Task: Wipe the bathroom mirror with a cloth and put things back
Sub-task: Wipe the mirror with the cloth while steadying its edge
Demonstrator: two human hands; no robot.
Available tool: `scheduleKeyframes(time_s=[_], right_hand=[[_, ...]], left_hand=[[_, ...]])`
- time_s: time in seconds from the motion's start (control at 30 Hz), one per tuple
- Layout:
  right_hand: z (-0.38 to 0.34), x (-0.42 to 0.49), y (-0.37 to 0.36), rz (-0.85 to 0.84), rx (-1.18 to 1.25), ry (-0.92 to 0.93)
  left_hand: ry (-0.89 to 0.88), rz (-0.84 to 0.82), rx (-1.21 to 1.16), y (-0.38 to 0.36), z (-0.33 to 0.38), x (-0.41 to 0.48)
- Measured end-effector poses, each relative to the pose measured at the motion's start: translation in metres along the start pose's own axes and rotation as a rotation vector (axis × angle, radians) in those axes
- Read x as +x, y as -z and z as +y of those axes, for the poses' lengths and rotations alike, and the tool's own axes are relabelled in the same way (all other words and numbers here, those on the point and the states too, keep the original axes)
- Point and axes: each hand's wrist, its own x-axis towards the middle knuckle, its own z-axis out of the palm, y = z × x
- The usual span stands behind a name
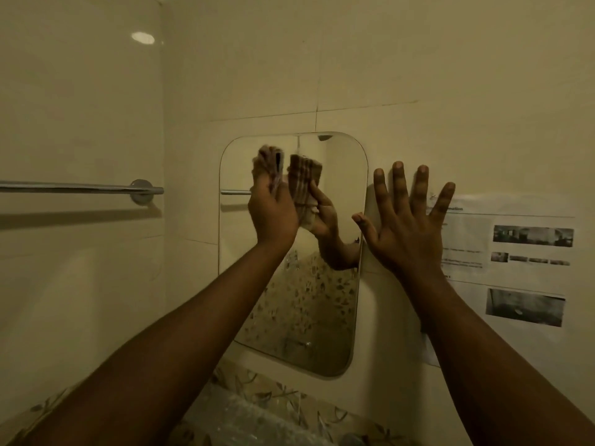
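A rounded rectangular mirror (299,304) hangs on the tiled wall in the middle of the head view. My left hand (272,210) grips a bunched striped cloth (272,162) and holds it against the mirror's upper left part; its reflection shows just to the right. My right hand (409,220) lies flat with fingers spread on the wall beside the mirror's right edge, its thumb at the edge. Water spots speckle the mirror's lower half.
A chrome towel rail (80,187) runs along the left wall. A printed paper sheet (515,262) is stuck to the wall right of my right hand. Below the mirror is a leaf-patterned surface (267,397).
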Motion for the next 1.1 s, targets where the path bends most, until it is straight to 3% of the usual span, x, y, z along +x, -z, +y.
scheduleKeyframes(time_s=[0.2,0.63,1.1], right_hand=[[0.0,0.0,0.001,0.01,-0.006,0.001],[-0.002,0.0,0.002,0.008,-0.039,-0.03],[-0.003,0.0,0.004,-0.002,-0.077,-0.026]], left_hand=[[-0.422,-0.29,0.244,-0.04,0.007,0.023],[-0.873,-0.506,0.579,-0.038,-0.018,0.032],[-1.078,-0.627,0.641,-0.042,-0.003,0.055]])
